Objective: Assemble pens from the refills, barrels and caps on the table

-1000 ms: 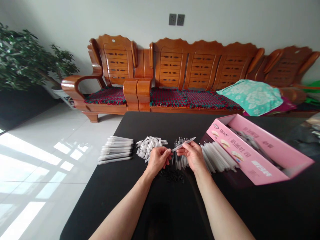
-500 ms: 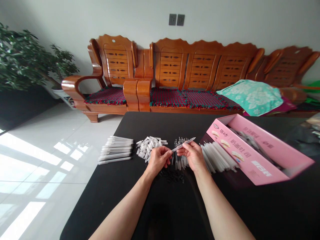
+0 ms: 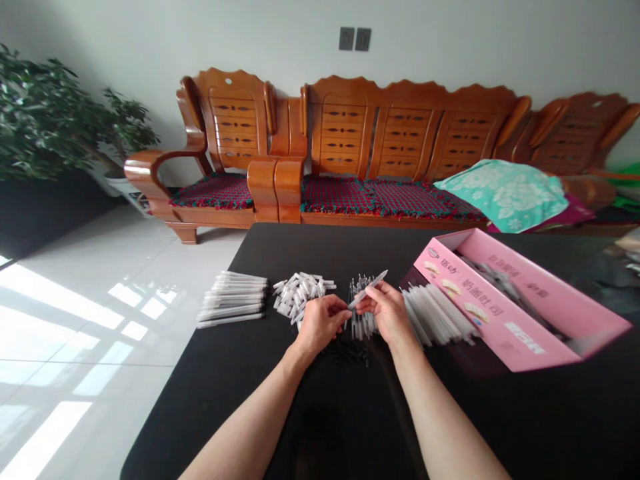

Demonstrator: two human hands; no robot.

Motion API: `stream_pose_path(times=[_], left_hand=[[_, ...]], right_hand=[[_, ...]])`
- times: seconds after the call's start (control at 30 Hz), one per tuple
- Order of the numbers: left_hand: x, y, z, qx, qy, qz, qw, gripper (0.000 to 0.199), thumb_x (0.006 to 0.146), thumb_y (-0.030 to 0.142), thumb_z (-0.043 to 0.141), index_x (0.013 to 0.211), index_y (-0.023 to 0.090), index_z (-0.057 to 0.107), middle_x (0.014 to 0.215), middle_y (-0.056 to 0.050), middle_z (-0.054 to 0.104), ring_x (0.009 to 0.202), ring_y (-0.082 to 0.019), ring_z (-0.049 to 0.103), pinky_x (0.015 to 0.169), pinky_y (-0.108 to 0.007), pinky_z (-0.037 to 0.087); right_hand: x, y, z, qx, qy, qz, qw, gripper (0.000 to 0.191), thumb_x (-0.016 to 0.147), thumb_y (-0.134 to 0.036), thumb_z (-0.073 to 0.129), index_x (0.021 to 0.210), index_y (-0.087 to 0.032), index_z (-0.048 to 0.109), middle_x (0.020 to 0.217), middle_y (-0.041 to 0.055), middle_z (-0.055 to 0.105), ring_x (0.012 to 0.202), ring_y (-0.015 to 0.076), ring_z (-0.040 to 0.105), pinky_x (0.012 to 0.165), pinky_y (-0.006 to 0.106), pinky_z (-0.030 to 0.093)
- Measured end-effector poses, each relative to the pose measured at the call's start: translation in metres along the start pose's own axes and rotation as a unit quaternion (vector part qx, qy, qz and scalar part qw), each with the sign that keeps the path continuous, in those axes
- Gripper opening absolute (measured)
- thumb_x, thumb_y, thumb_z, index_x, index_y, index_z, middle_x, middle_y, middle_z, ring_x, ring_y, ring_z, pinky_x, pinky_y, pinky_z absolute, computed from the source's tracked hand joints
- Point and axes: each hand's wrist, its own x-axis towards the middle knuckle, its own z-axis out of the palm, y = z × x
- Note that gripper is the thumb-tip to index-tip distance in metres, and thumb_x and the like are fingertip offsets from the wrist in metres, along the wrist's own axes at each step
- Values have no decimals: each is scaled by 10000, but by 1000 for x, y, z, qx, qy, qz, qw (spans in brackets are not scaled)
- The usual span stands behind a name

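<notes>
A translucent white pen (image 3: 379, 279) is held slantwise over the table, its pointed end up to the right. My right hand (image 3: 390, 312) pinches it along its middle. At its lower end, my left hand (image 3: 320, 323) has thumb and fingers closed together; a small part between them would be hidden. Behind my left hand lies a heap of short white pen caps (image 3: 299, 291). Thin pen refills (image 3: 361, 327) are spread beneath the pen, and small black plugs (image 3: 350, 353) lie nearer me. Empty-looking white barrels (image 3: 435, 313) are stacked beside my right hand.
Several capped white pens (image 3: 234, 299) lie in a row at the left of the black table (image 3: 225, 400). An open pink box (image 3: 500, 317) stands at the right. Beyond the table are a wooden bench (image 3: 345, 133) and a turquoise cloth (image 3: 505, 193).
The pen has tilted more steeply and its lower end has shifted slightly right. My left hand has moved a little right and down with it; my right hand stays almost in place.
</notes>
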Motion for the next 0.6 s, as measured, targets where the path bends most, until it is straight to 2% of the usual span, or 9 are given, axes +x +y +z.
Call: stream_pose_path(times=[0.07,0.13,0.23,0.3,0.37,0.43,0.53,0.6], left_hand=[[0,3,-5,37,20,43,998,234,779,372,693,908,178,712,661,-27,677,502,-127,587,450,-206,427],[3,4,-15,75,78,68,992,248,811,386,660,947,191,730,717,-36,699,550,-136,600,512,-223,445],[8,2,-38,142,208,60,966,213,844,358,608,911,205,741,722,-23,703,578,-139,602,582,-235,441],[11,-2,-52,196,254,47,946,178,832,325,611,873,212,743,744,-16,708,599,-141,602,618,-241,432],[14,-7,-62,244,258,43,934,154,819,299,616,844,216,743,777,-15,712,607,-139,596,641,-246,425],[15,-9,-66,285,234,45,929,140,812,284,622,820,218,746,800,-18,713,613,-140,591,648,-250,419],[15,-8,-67,335,161,59,926,122,800,272,642,790,225,755,795,-19,712,646,-151,600,655,-255,415],[13,-5,-67,363,107,67,923,124,799,273,647,795,234,765,803,-20,709,672,-161,610,659,-260,418]], right_hand=[[0,-1,-1,4,9,-3,1000,206,739,-315,768,767,-168,626,652,47,744,482,161,678,450,242,570],[0,-2,-1,10,18,-6,1000,201,741,-315,767,768,-170,630,652,42,742,475,159,672,442,246,568],[1,-3,-2,15,25,-4,1000,213,726,-323,779,773,-170,639,648,36,738,463,161,664,424,253,562],[1,-4,-2,16,26,-2,1000,229,711,-331,788,787,-164,652,636,35,732,452,157,653,408,246,550],[1,-4,-1,13,25,-1,1000,256,694,-337,797,817,-153,668,625,37,725,435,144,635,394,228,530],[1,-5,-1,11,24,5,1000,317,673,-332,807,897,-149,677,614,34,719,424,138,623,388,218,514],[0,-6,-2,7,23,9,1000,536,678,-304,798,1169,-185,621,601,-3,710,428,149,620,401,239,519],[-1,-8,-2,4,20,7,1000,619,698,-291,781,1274,-215,568,595,-22,701,430,153,615,404,255,521]])
